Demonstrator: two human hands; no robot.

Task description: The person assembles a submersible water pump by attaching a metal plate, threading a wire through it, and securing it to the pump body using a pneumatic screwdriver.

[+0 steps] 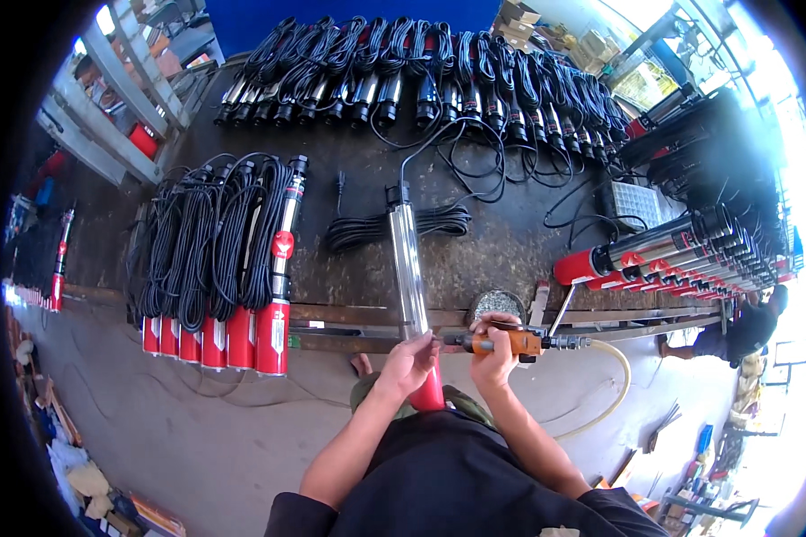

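A long, shiny metal cylinder with a black top and a red lower end, resembling a submersible pump point(406, 259), lies across the table edge toward my body. My left hand point(407, 368) is closed round its lower part, just above the red end. In my right hand point(496, 351) is an orange air screwdriver point(527, 342), its tip turned left against or close to the cylinder's side. A pale air hose point(625, 376) trails from the tool's back. Beyond my right hand sits a round bowl point(485, 306) of small metal pieces. A coiled black cable point(358, 233) passes behind the cylinder.
Similar red-ended pumps with bundled cables point(210, 242) lie at the left edge. More pumps point(672, 255) are stacked at the right, beside a pale gridded tray point(631, 204). A long row of cabled pumps point(390, 85) fills the table's back. Another person point(750, 329) is at far right.
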